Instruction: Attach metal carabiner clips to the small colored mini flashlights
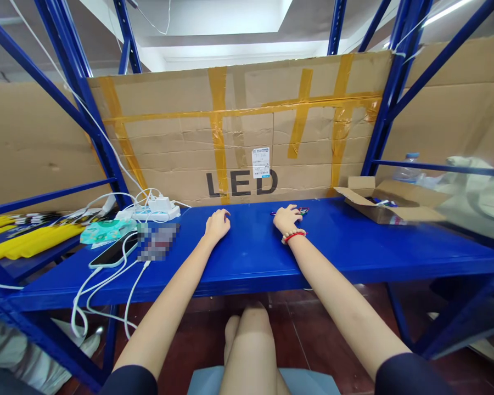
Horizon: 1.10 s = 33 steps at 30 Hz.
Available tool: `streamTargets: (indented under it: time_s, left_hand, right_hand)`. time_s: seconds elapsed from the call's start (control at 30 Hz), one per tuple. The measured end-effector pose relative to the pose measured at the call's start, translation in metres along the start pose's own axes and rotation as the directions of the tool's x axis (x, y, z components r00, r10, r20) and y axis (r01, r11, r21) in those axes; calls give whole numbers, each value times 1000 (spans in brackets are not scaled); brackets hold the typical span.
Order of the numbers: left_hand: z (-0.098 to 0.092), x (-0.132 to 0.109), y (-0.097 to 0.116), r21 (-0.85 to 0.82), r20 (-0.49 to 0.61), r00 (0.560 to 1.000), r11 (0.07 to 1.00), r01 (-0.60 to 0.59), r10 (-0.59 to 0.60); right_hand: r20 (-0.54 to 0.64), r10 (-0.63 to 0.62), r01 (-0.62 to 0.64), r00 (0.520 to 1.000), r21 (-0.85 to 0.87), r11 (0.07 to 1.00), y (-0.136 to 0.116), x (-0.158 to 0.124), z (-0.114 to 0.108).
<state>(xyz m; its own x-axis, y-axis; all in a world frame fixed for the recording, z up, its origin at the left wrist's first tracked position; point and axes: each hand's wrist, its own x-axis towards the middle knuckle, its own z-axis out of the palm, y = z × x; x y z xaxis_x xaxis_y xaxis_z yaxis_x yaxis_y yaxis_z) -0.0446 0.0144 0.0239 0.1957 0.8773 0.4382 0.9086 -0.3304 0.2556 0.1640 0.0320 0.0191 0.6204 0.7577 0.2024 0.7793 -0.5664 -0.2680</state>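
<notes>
My left hand (218, 225) rests on the blue shelf top (247, 247), its fingers loosely bent and slightly apart, with nothing visible in them. To the right, my right hand (287, 219) lies over a few slim, dark and coloured pens (303, 210), fingers closed down around them. Pen ends stick out on both sides of that hand; the fingers and palm hide the rest, so their exact number does not show. A beaded bracelet with a red band (293, 236) circles the right wrist.
An open cardboard box (379, 206) stands at the right, small blue items inside. On the left lie a phone (117, 249), white cables, a power strip (160, 211) and a teal packet (107, 231). A tall taped carton (242, 137) marked LED closes off the back.
</notes>
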Motion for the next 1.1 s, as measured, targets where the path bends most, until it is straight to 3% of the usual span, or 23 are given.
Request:
streamTargets:
  time_s: [0.23, 0.37, 0.43, 0.67, 0.9, 1.0, 1.1]
  left_hand:
    - [-4, -2, 2, -8, 7, 999, 999, 36, -36]
    - [-4, -3, 3, -24, 9, 999, 999, 49, -49]
    - [-4, -3, 3, -31, 13, 999, 999, 43, -42]
    - [-2, -3, 2, -35, 13, 999, 999, 30, -30]
    - [-3, -4, 3, -34, 30, 999, 999, 31, -30]
    - [-3, -4, 3, -33, 31, 999, 999, 30, -29]
    - [-3, -4, 2, -24, 33, 999, 999, 28, -27]
  right_hand:
    - [18, 27, -29, 999, 91, 995, 15, 11, -6]
    - [161, 82, -107, 984, 156, 982, 27, 21, -7]
    - [185, 21, -52, 983, 168, 984, 30, 23, -6]
    - [93, -156, 131, 983, 225, 965, 33, 20, -7]
    - [137, -338, 287, 931, 297, 911, 36, 28, 1]
    - [139, -321, 263, 937, 322, 909, 37, 30, 2]
    - [112, -226, 178, 968, 333, 926, 37, 30, 0]
